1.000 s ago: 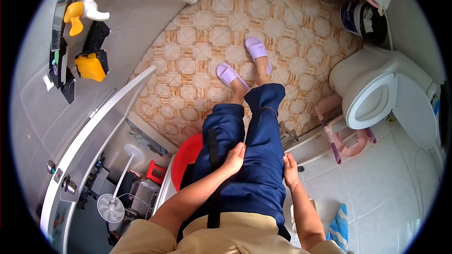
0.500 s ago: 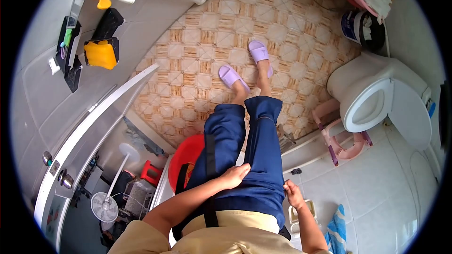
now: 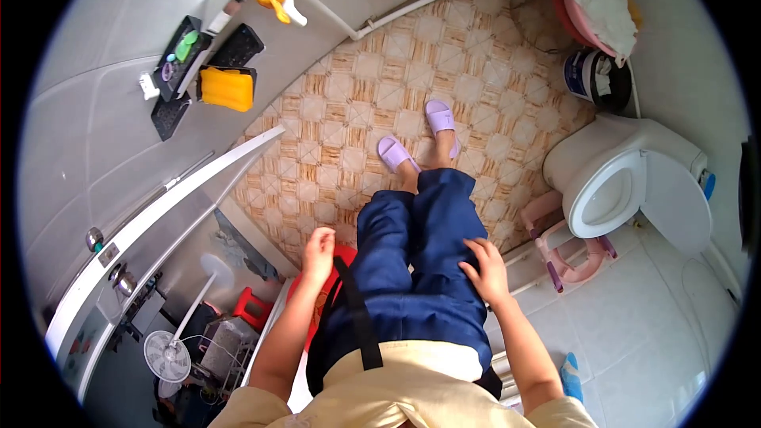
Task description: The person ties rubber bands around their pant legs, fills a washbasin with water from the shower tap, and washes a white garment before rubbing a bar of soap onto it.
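My left hand (image 3: 318, 256) hovers beside my left thigh, above a red basin (image 3: 346, 254), its fingers curled together; whether anything is in them cannot be made out. Over my right thigh, my right hand (image 3: 487, 271) has its fingers spread and touches or nearly touches the dark blue trousers (image 3: 444, 230). A black strap (image 3: 358, 313) runs down from my waist along the trousers. Light purple slippers (image 3: 441, 116) are on my feet on the patterned floor.
A toilet (image 3: 610, 194) with its lid raised and a pink plastic frame (image 3: 583, 268) stand at right. Behind them are a black bin (image 3: 610, 83) and a pink basin (image 3: 596, 8). At left are an open door (image 3: 170, 204), wall holders (image 3: 226, 89) and a fan (image 3: 167, 357).
My left hand has lifted off the trousers and moved left and up. My right hand has risen onto the thigh and its fingers have spread. The view has shifted slightly.
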`<state>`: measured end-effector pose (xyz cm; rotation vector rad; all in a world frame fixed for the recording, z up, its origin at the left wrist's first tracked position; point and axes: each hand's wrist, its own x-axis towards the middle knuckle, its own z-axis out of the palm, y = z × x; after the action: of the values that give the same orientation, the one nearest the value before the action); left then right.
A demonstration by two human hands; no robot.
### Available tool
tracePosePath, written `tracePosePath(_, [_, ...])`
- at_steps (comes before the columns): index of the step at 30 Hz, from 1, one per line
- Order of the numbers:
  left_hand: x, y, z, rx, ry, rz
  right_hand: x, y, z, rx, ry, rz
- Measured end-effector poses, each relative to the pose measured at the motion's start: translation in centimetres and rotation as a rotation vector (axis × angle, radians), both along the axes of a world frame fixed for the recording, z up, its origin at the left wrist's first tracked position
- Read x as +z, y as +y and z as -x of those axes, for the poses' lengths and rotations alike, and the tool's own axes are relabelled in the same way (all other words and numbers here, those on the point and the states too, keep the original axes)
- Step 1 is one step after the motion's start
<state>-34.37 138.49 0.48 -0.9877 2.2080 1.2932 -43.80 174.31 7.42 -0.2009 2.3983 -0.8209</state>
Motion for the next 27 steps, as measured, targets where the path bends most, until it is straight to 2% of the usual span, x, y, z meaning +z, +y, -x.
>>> tracePosePath(1, [0.0,-1.5,-1.5,0.017,0.019,0.005,-0.7,-0.6,0.3,0.008,-0.088,0.005])
tracePosePath(2, [-0.1,-3.1,-3.4,-0.010,0.001,0.011,-2.9,-0.4,0.1,0.022,-0.047,-0.005])
tracePosePath(4, [-1.6,-6.3,-8.6,-0.018,-0.083,0.011,-4.1,-0.7,3.5,0.132,0.030,-0.199])
tracePosePath(5, [-1.6,-7.3,-10.2,0.019,-0.152,-0.019,-3.9,-1.2,5.4,0.021,0.131,-0.152])
tracePosePath(7, [0.3,-7.9,-10.9,0.328,-0.296,-0.229,-2.1,-1.9,8.2,-0.223,0.307,-0.063])
tracePosePath(8, [1.0,-7.9,-10.6,0.348,-0.333,-0.202,-1.3,-1.7,8.9,-0.233,0.339,-0.064])
tracePosePath(10, [2.2,-7.7,-9.9,0.352,-0.345,-0.188,0.1,-0.6,9.1,-0.355,0.091,0.132])
tracePosePath(12, [2.4,-7.6,-7.7,0.336,-0.406,-0.180,1.1,1.8,7.8,-0.208,0.099,-0.009])
tracePosePath(16, [2.8,-6.3,-0.5,0.322,-0.293,-0.277,3.3,7.3,4.7,-0.276,0.021,-0.044])
tracePosePath(19, [4.2,-3.7,5.6,0.314,-0.178,-0.334,5.7,11.5,5.8,-0.344,-0.005,-0.058])
tracePosePath(24, [5.8,0.3,12.3,0.142,-0.006,-0.311,5.5,20.8,15.8,-0.417,0.269,-0.041])
tracePosePath(26, [7.0,2.8,15.2,0.129,0.030,-0.291,4.7,25.9,23.0,-0.672,0.241,0.196])
tracePosePath(27, [7.2,4.1,16.7,0.135,0.039,-0.277,6.6,28.0,26.9,-0.772,0.217,0.333])
